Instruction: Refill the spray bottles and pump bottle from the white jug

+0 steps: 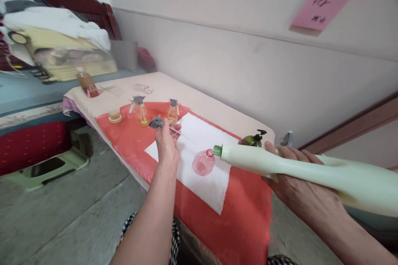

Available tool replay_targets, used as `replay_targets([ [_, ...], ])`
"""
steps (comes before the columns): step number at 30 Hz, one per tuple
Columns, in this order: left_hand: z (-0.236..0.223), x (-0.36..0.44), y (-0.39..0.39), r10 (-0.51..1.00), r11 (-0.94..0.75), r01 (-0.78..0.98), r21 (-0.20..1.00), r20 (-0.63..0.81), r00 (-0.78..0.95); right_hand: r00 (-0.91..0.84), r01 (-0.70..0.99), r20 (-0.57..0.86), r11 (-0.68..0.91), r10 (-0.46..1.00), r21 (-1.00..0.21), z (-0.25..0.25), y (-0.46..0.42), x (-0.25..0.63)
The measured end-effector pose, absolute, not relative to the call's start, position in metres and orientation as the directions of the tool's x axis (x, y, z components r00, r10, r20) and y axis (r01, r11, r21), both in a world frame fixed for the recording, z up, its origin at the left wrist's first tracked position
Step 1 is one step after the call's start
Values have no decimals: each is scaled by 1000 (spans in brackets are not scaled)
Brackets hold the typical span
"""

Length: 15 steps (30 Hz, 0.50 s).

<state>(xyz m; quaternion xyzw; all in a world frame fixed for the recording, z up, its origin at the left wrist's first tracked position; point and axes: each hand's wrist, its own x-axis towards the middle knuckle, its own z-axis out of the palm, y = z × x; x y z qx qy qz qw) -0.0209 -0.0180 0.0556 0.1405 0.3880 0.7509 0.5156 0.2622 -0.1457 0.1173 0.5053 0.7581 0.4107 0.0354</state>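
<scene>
Green Tip Right at the Pink Bottle's Mouth!

Here's how it stands on my feed: the left hand (168, 145) is out over the counter (217, 109), fingers (166, 124) closed in a pinch on a grey spray head (156, 122), its thin tube (188, 137) slanting out over the white cloth (214, 194). And look at the right hand (311, 189)! I have it wrapped round a long pale green container (251, 159), fingertips curled over the top edge, a full grip and no daylight in it.

Now the key spot: the container's darker green tip (218, 150) is level with the neck of the clear pink bottle (203, 164), and I can't tell whether they touch. That pink bottle sits on the white cloth with its mouth uncapped, red cloth (245, 207) spread underneath it all.

Out in the field, two orange spray bottles, one on the left (142, 116) and one on the right (172, 113), stand behind the left hand with their grey tops on. I see a roll of tape (115, 116) at the red cloth's far corner, an amber bottle (87, 84) beyond it, and a green pump bottle (251, 140) partly hidden behind the pale container.
</scene>
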Motion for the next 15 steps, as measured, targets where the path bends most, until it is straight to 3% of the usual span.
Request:
replay_targets([
  [15, 55, -21, -17, 883, -164, -673, 721, -197, -426, -496, 754, 383, 167, 779, 636, 116, -144, 264],
])
